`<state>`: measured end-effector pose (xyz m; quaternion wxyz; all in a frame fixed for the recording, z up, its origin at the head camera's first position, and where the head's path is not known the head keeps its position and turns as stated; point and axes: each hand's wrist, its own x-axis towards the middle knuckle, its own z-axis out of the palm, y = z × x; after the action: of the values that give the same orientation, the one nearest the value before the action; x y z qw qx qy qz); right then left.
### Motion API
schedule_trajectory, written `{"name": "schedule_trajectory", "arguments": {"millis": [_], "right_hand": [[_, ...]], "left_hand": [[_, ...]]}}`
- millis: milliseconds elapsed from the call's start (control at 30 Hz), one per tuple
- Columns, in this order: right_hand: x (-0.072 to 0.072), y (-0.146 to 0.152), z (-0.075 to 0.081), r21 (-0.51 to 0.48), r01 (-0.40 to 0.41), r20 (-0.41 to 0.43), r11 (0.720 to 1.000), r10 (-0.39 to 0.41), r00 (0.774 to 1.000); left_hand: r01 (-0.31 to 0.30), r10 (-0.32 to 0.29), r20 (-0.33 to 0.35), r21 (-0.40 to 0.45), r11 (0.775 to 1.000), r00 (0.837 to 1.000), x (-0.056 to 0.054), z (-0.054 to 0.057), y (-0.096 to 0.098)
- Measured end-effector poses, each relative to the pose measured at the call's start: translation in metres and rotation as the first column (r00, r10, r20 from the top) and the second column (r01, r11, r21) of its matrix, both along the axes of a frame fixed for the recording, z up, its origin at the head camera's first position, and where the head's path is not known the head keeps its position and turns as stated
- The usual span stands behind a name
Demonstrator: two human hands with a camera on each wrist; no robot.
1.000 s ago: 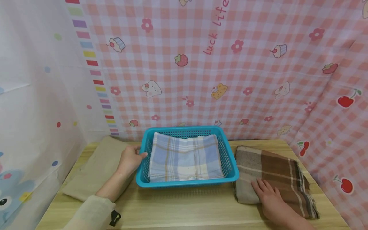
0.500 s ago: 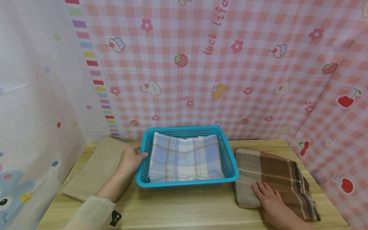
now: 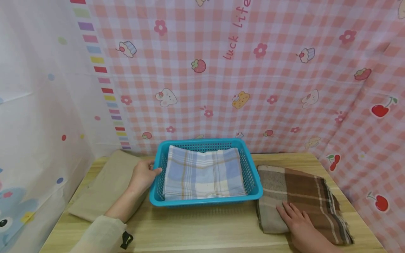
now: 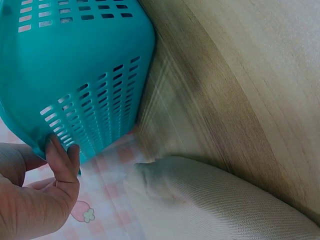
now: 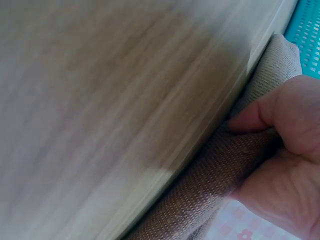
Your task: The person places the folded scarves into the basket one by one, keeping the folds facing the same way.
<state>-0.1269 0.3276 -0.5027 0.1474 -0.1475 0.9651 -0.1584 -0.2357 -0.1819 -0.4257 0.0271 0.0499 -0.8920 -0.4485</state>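
Note:
A turquoise plastic basket (image 3: 205, 203) stands mid-table with a folded blue-and-white plaid cloth (image 3: 205, 172) inside. My left hand (image 3: 143, 175) holds the basket's left rim, thumb above and curled fingers against the outer wall, as the left wrist view shows. To the right of the basket lies a folded brown plaid scarf (image 3: 303, 186) with a fringed edge. My right hand (image 3: 299, 221) grips its near edge, fingers on top. In the right wrist view the thumb (image 5: 255, 115) presses against the folded edge; the fingertips are hidden there.
A folded khaki cloth (image 3: 107, 186) lies on the wooden table (image 3: 202, 228) to the left, partly behind the left forearm. A black strap end (image 3: 127, 239) hangs by the left sleeve. A pink checked curtain (image 3: 202, 88) rises right behind the table.
The scarf has slid a little toward me, with my right hand shifting slightly the same way. The basket and my left hand stay where they were.

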Motion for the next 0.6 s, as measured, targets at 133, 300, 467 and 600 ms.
{"name": "schedule_trajectory", "arguments": {"millis": [133,300,467,600], "right_hand": [[0.004,0.0,0.001,-0.006,-0.014,-0.012,1.0,0.014,1.0],[0.007,0.003,-0.001,-0.006,-0.037,-0.035,0.999,0.037,0.999],[0.012,0.009,-0.006,-0.01,-0.094,-0.078,0.996,0.093,0.993],[0.016,0.017,-0.011,-0.015,-0.146,-0.123,0.989,0.143,0.982]], "left_hand": [[-0.001,0.001,-0.001,-0.002,1.0,1.0,0.0,0.0,0.0],[0.001,-0.001,0.003,0.004,1.0,1.0,-0.001,-0.001,0.0],[-0.001,0.001,0.009,-0.002,1.0,1.0,-0.001,-0.002,0.0],[0.001,-0.001,0.012,-0.002,1.0,1.0,-0.001,-0.001,0.0]]}}
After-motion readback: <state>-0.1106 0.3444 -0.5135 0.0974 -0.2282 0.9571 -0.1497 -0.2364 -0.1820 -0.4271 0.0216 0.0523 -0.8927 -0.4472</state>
